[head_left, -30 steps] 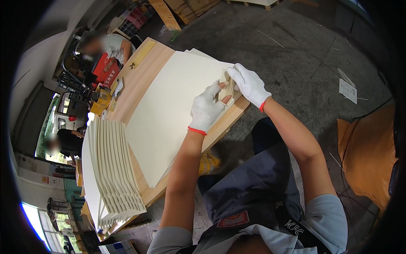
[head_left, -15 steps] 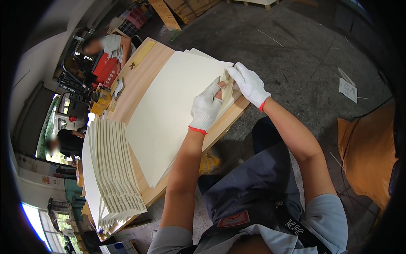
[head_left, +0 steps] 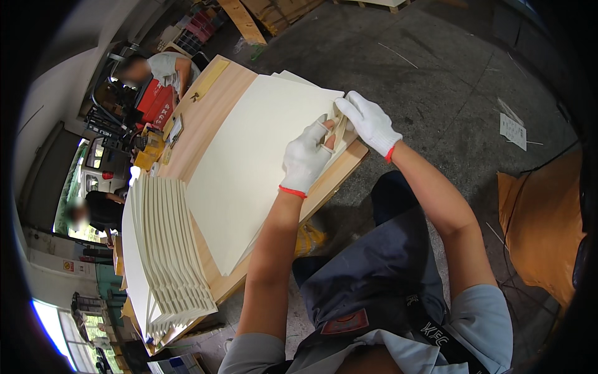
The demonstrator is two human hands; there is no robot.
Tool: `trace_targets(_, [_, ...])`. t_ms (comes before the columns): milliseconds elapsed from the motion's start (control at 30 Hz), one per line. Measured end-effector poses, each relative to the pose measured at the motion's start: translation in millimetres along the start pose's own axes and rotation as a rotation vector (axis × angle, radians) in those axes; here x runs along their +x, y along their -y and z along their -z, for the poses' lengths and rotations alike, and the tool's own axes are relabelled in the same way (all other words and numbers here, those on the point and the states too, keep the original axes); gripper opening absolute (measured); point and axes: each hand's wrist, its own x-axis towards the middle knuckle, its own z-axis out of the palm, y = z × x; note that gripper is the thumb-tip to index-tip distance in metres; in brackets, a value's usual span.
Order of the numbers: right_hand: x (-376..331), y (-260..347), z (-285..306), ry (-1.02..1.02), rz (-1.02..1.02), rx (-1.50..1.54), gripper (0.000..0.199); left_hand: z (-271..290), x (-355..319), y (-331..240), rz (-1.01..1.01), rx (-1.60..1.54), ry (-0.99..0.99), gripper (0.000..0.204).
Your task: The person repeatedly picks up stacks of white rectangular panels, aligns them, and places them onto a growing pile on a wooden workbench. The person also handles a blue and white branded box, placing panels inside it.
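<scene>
A stack of large cream paper sheets (head_left: 249, 149) lies on the wooden table. At its near right corner, several sheet edges are bent up and fanned. My left hand (head_left: 305, 156), in a white glove with bare fingertips showing, has its fingers curled among those lifted edges. My right hand (head_left: 370, 121), also gloved in white, is closed round the same corner from the right, thumb on top and fingers partly hidden below. A thick pile of cream sheets in staggered layers (head_left: 165, 243) rests on the table to the left.
The wooden tabletop (head_left: 205, 103) extends to the far left, with a yellow strip (head_left: 208, 81), a clipboard (head_left: 177, 128) and a yellow container (head_left: 149, 149). Two people are beyond it. An orange-brown covered bulk (head_left: 539, 218) stands at right; a paper label (head_left: 512, 129) lies on the floor.
My left fingers have spread a little further apart among the lifted sheet edges. My right hand has shifted slightly to the right, still at the corner.
</scene>
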Motion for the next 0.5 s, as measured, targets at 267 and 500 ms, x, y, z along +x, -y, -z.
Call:
trace_targets(267, [-2,-18,28,0.132,0.364,-0.667,0.038,-6,1,7,-0.088,0.042,-0.061,0.032])
trace_targets(500, [6,-15,21,0.053,0.323,-0.359,0.032,-5,2,0,-0.055,0.09,-0.03,0.03])
